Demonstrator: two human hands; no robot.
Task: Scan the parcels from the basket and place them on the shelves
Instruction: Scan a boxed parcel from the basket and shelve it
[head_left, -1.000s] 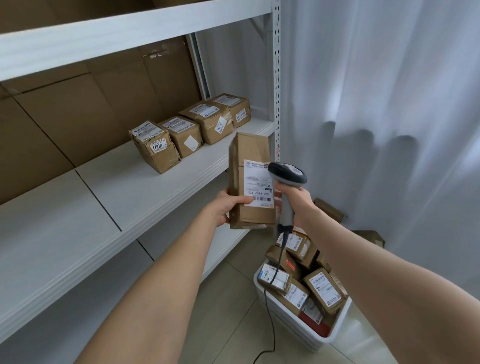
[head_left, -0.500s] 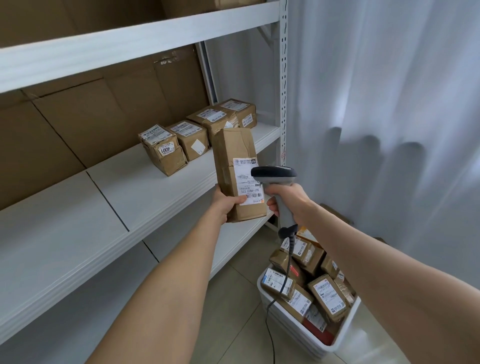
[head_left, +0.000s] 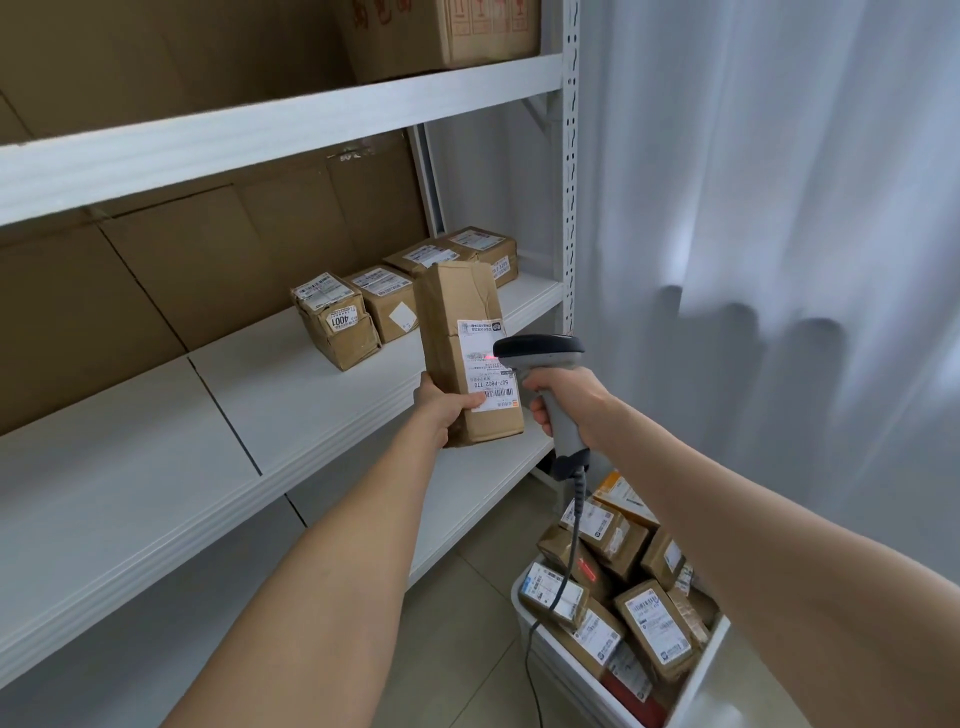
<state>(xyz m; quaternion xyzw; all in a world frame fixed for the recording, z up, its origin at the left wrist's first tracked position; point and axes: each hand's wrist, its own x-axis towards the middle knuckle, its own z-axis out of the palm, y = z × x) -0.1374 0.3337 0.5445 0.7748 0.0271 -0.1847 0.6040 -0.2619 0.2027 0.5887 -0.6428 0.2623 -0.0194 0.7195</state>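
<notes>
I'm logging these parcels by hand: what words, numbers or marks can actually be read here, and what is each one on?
"507-P802 T70": label on the held parcel in the left hand.
"4001": sticker on the nearest shelf parcel.
Red print on the top-shelf carton: cut off, unreadable.
Labels on the other shelf parcels and the basket parcels: too small to read.

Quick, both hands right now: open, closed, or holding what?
Left hand: grips the tall parcel near its bottom.
Right hand: grips the scanner, aimed at the parcel's label.
</notes>
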